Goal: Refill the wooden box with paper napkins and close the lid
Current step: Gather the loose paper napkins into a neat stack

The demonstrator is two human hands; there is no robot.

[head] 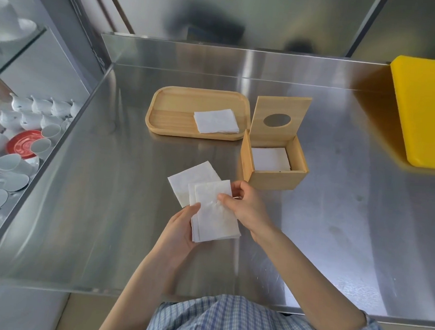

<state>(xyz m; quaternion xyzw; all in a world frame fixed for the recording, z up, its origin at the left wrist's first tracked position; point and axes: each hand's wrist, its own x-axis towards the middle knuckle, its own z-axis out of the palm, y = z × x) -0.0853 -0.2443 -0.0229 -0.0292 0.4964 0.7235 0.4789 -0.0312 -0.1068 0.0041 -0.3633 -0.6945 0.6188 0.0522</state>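
So the box [273, 166] sat up and to the right of the napkins [215, 213] in hand, far side of them, and the right hand [244, 205] was clearly the nearer one to it. Left hand [181, 232] cupped the stack from below, right pinched its top right edge, so both were grasping napkins. The stack's long axis ran near-to-far, leaning slightly left, with one sheet fanned out to the far left. Lid [278, 120] stood open on the far side, a few napkins already inside. More waited on the tray [174, 110].
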